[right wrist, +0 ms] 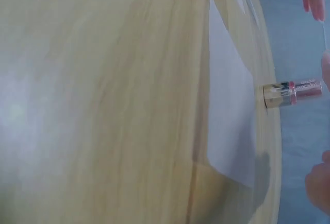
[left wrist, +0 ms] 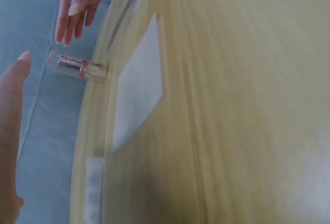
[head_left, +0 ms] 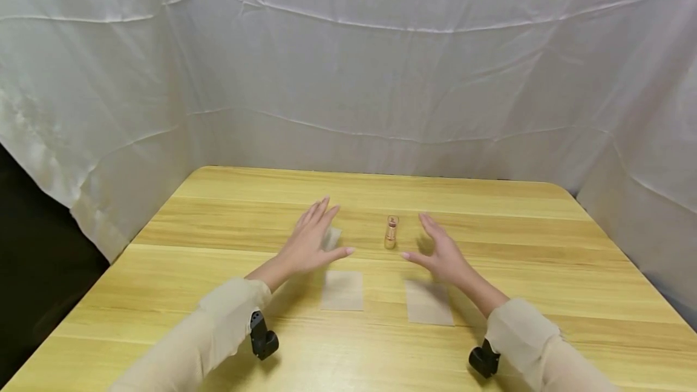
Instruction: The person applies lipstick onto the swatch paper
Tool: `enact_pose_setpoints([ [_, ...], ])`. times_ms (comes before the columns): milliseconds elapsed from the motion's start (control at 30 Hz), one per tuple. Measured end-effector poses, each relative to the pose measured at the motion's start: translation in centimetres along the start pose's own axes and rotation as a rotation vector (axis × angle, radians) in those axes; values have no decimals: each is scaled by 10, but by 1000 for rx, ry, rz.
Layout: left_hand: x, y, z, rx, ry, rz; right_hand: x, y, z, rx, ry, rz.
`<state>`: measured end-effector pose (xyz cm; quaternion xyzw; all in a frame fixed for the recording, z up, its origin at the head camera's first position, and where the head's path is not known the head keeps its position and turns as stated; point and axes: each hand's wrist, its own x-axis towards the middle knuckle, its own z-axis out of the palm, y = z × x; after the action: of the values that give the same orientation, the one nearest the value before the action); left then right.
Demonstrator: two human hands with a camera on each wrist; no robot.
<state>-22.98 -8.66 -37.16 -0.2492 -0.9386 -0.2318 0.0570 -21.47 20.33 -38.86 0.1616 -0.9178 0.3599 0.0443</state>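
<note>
A small tube with a clear cap and a gold base, which looks like a lipstick [head_left: 390, 233], stands upright on the wooden table; the left wrist view shows the same lipstick [left wrist: 77, 68], and so does the right wrist view [right wrist: 292, 93]. To its left, my left hand [head_left: 310, 244] is held over the table with fingers spread and thumb apart, not touching it. My right hand [head_left: 442, 253] is on the other side, thumb and fingers apart, also clear of the lipstick. Nothing is held in either hand. Red marks show on the tube in both wrist views.
Two pale square sheets [head_left: 342, 291] [head_left: 429, 302] lie in front of the lipstick. Another pale sheet [head_left: 332, 238] is partly hidden behind the left hand. White cloth [head_left: 348, 89] hangs around the table's [head_left: 218, 198] back and sides. Black devices [head_left: 263, 336] are worn on both wrists.
</note>
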Motion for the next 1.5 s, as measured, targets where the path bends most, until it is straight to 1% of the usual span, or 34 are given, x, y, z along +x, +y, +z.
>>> enact_pose_setpoints([
  [67,4,2,1,-27,-3,10,2,1,2,14,-5,21],
  [233,13,7,3,-92,-17,8,6,2,8,85,-17,91],
  [367,21,12,5,-137,-26,-15,11,2,12,172,-23,143],
  [500,28,17,8,-157,-33,-34,16,0,17,274,-31,185],
  [667,38,23,11,-212,-38,-44,20,-1,24,340,-23,223],
  [767,42,27,13,-243,-38,-47,23,-3,28,348,-11,239],
  [967,50,32,19,-277,-22,-34,27,-6,34,382,23,230],
  [1033,52,34,20,-295,-23,-38,28,-7,36,399,31,234],
  [1200,58,38,23,-349,-21,-50,30,-10,37,389,39,241],
  [1300,61,40,25,-372,-15,-39,31,-10,38,372,42,246],
  [1500,67,42,30,-402,-3,8,34,-8,37,359,31,283],
])
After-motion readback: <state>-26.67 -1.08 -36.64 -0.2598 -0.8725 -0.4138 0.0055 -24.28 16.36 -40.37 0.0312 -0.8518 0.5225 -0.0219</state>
